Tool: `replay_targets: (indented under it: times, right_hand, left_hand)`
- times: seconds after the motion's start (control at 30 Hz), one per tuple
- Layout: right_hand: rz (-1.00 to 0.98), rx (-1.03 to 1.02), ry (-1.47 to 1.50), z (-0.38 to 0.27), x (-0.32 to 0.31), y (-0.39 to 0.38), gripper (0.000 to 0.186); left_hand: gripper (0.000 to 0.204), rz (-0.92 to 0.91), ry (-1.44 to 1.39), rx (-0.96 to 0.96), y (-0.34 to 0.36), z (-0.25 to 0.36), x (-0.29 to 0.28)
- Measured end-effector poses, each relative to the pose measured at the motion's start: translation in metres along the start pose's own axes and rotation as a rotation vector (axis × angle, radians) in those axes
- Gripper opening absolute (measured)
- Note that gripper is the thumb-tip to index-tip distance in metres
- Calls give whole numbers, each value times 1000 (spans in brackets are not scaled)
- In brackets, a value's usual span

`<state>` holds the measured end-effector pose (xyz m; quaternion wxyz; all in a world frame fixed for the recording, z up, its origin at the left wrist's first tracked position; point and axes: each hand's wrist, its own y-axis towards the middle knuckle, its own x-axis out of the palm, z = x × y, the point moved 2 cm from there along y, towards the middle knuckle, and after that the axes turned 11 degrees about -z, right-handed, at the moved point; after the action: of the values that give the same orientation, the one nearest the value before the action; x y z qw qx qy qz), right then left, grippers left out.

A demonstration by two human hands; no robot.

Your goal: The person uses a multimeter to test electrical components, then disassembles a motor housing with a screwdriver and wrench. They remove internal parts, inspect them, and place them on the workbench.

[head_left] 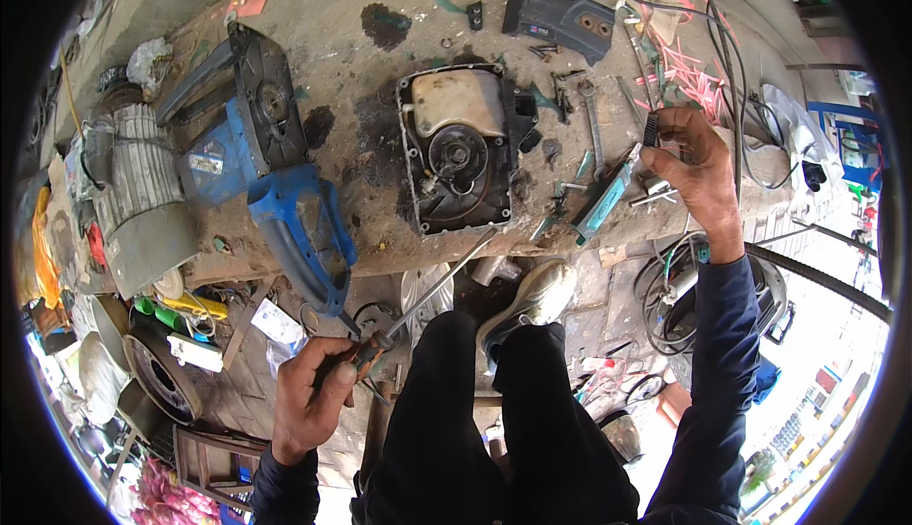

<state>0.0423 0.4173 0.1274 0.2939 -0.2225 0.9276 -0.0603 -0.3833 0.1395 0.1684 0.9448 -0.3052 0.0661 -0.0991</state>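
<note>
My left hand (313,394) grips the handle of a long screwdriver (429,287); its shaft points up toward the lower right corner of an open black machine housing (459,150) on the stone slab (361,50). My right hand (695,159) is raised over the slab's right end and pinches a small black ribbed part (651,129). A teal-handled tool (602,199) and some metal bits lie just below that hand.
A blue power tool body (275,173) lies left of the housing, next to a ribbed grey motor (138,192). Wrenches (591,116), screws, a dark cover (559,17), pink cable ties (693,74) and black cables (731,59) sit at the right. My black-clad legs and shoe (532,302) are below the slab.
</note>
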Motion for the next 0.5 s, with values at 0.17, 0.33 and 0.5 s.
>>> replay_targets:
  times: [0.17, 0.33, 0.5]
  right_hand:
    - [38, -45, -106, 3, -5, 2, 45]
    - [59, -66, -125, -5, -2, 14, 48]
    - [78, -11, -235, -20, -29, -1, 51]
  left_hand:
    - [31, 36, -14, 18, 2, 2, 3]
    - [32, 37, -15, 2, 3, 5, 1]
    - [36, 80, -17, 10, 1, 3, -5]
